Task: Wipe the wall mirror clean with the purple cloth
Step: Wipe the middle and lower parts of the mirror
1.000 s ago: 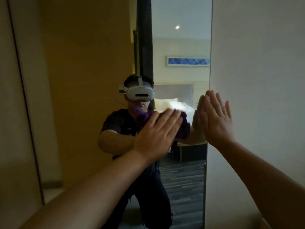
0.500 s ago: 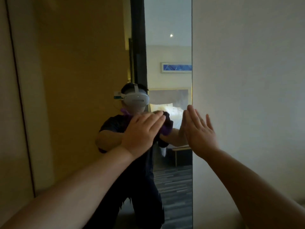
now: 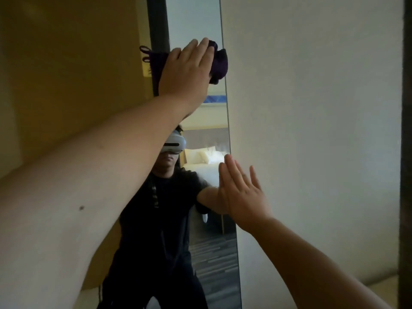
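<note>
Both hands are up against the surface in front of me. My left hand point(image 3: 186, 71) is raised high, fingers laid fairly straight over the bunched purple cloth point(image 3: 219, 63), pressing it onto the upper part of the wall mirror point(image 3: 206, 141). Flat pressure like that keeps the cloth spread against the glass, which I judge suits a wiping stroke better than a pinch would. My right hand point(image 3: 242, 192) is lower, open with fingers straight and a little spread. It holds nothing, and its palm lies flat right at the mirror's right edge where the glass meets the pale wall point(image 3: 312, 130), likely to steady me while I reach.

Much of the cloth is hidden under my left hand; only a dark lump to the right of my fingers and a loop or two to the left show. My left forearm crosses the glass and covers a good part of it, so I cannot say how clean that stretch is. The mirror's top and bottom are cut off, and I cannot tell whether smears remain in the dim light.
</note>
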Motion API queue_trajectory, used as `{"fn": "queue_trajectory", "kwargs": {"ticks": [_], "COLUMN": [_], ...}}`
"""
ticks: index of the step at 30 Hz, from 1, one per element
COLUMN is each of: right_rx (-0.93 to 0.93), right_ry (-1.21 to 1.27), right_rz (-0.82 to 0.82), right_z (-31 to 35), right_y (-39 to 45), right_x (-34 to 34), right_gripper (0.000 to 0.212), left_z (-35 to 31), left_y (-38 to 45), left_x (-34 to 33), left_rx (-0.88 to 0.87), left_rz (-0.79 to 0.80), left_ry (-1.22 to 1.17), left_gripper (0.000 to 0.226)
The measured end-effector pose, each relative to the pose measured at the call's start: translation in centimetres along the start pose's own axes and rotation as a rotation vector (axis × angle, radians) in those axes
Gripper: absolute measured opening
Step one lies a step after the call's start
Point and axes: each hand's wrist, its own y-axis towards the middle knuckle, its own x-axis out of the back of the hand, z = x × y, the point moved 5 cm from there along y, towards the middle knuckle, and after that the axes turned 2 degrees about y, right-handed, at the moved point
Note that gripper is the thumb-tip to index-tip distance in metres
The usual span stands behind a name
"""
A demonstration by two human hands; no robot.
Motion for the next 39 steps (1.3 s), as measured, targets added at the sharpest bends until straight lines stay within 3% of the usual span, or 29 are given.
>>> {"fn": "queue_trajectory", "kwargs": {"ticks": [6,9,16,21,31,39], "right_rx": [-0.005,-0.121,-0.329,-0.321,-0.249,-0.017], "right_ry": [0.011,0.099,0.169,0.192,0.192,0.321], "right_rz": [-0.045,-0.135,-0.187,-0.188,-0.123,-0.086], "right_z": [0.1,-1.6,-5.4,-4.3,-1.3,8.4], "right_y": [0.2,-1.3,-5.7,-7.9,-9.5,-8.4], "right_x": [-0.2,-0.5,-1.9,-2.7,-3.8,-4.1], "right_gripper": [0.076,0.066,0.066,0.065,0.066,0.058], "left_z": [-2.6,-4.6,-14.0,-15.9,-13.0,-0.7], "left_y": [-5.7,-9.7,-25.4,-31.0,-35.1,-41.6], "left_x": [-0.7,-0.9,-3.3,-4.0,-2.2,3.0], "left_rx": [-0.159,-0.174,-0.378,-0.430,-0.438,-0.109], "left_rz": [0.002,0.021,0.167,0.282,0.298,0.219], "left_ry": [-0.002,-0.033,-0.079,-0.024,-0.120,-0.193], "left_gripper": [0.055,0.054,0.054,0.062,0.057,0.042]}}
